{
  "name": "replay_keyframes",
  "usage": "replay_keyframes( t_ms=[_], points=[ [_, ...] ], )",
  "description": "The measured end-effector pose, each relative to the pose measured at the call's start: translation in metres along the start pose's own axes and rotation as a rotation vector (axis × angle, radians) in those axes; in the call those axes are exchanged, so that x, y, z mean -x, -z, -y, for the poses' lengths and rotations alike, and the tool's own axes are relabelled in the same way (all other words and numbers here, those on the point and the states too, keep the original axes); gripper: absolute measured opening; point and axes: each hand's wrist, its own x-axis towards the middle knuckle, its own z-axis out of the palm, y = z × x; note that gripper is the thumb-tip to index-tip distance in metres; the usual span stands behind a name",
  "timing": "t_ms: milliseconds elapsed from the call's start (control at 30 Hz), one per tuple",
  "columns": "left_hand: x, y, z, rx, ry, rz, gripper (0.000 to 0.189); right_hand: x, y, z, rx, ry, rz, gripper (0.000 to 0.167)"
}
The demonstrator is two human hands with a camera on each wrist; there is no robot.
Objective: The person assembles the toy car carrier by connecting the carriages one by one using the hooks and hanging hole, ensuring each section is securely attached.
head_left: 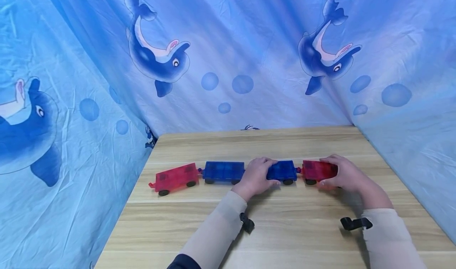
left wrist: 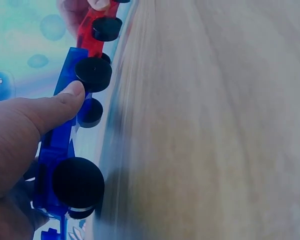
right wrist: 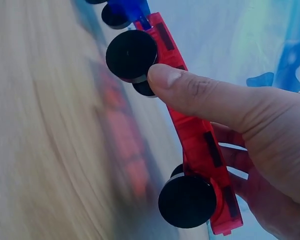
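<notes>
Four toy train cars stand in a row across the table, coupled end to end or nearly so. My left hand (head_left: pixel 255 176) grips a translucent blue car (head_left: pixel 285 170) from above, thumb on its near side and fingers behind. To its right, my right hand (head_left: pixel 344 176) holds a translucent red car (head_left: pixel 311 170) across its width. The right wrist view shows my thumb on that red car's side beside a black wheel (right wrist: pixel 187 201). Left of my left hand are another blue car (head_left: pixel 223 170) and a red car (head_left: pixel 177 176) set at a slight slant.
The wooden table (head_left: pixel 281 233) reaches back to a blue dolphin-print curtain (head_left: pixel 228 63), which also hangs along the left and right sides. Black straps (head_left: pixel 246 223) with stubs sit on both cuffs.
</notes>
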Motion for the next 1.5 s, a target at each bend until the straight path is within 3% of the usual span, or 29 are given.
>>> replay_keyframes(
  t_ms=[267,600,800,1500],
  points=[
    [-0.004,0.0,-0.004,-0.034,-0.033,0.025,0.073,-0.005,0.001,-0.012,0.008,0.017,0.026,0.095],
    [-0.016,0.003,-0.002,-0.058,-0.028,0.089,0.075,-0.016,0.002,-0.016,0.025,0.006,0.037,0.094],
    [-0.021,0.003,0.0,-0.068,-0.038,0.081,0.076,-0.02,0.004,-0.017,0.037,0.042,0.039,0.095],
    [-0.023,0.001,0.004,-0.067,-0.011,0.074,0.077,-0.021,0.003,-0.016,0.056,0.048,0.044,0.094]
  ],
)
